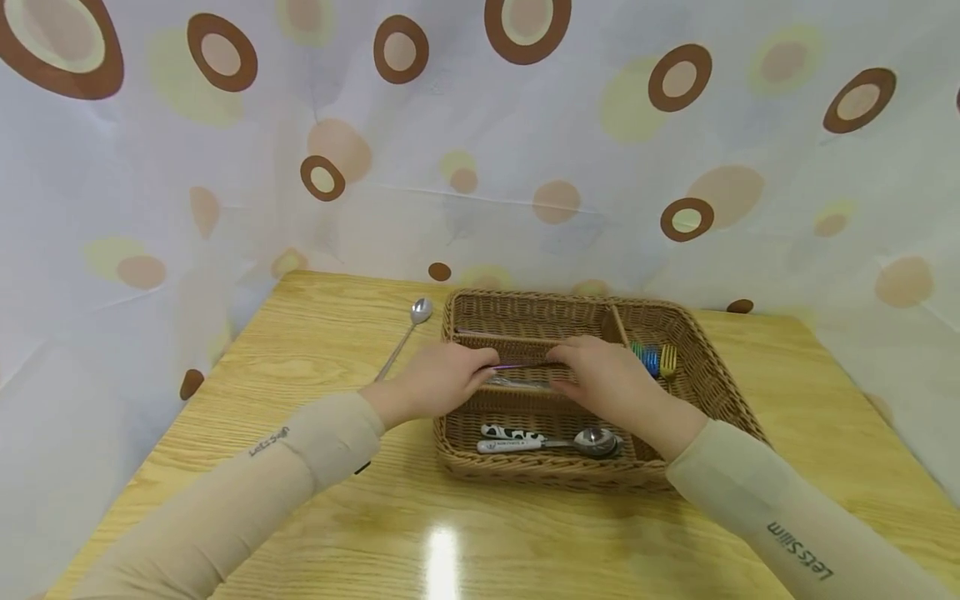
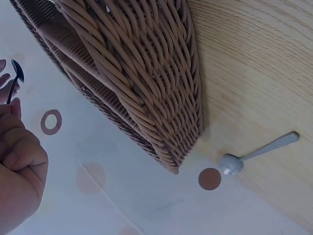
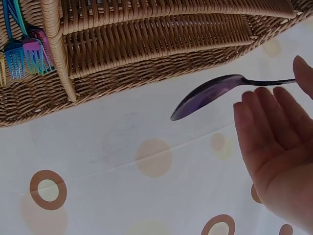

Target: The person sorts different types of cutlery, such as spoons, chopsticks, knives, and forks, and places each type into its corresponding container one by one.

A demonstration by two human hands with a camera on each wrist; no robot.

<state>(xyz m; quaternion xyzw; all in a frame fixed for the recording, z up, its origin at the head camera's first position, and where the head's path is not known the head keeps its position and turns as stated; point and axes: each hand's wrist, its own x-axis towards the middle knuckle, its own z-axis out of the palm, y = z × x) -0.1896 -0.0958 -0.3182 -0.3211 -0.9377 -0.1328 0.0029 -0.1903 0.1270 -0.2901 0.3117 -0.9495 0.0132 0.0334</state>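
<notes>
A purple metallic spoon is held level above the wicker basket. My left hand pinches its handle, which shows as a thin purple line in the head view. My right hand holds it near the neck between thumb and fingertips, and the bowl sticks out past the fingers in the right wrist view. That bowl is hidden behind the right hand in the head view. Left of the basket a long-handled silver spoon lies on the wooden table.
Spoons with patterned white handles lie in the basket's front compartment. Clear-looking or silver utensils are in the middle one. Coloured forks fill part of the right compartment. A dotted cloth hangs behind the table.
</notes>
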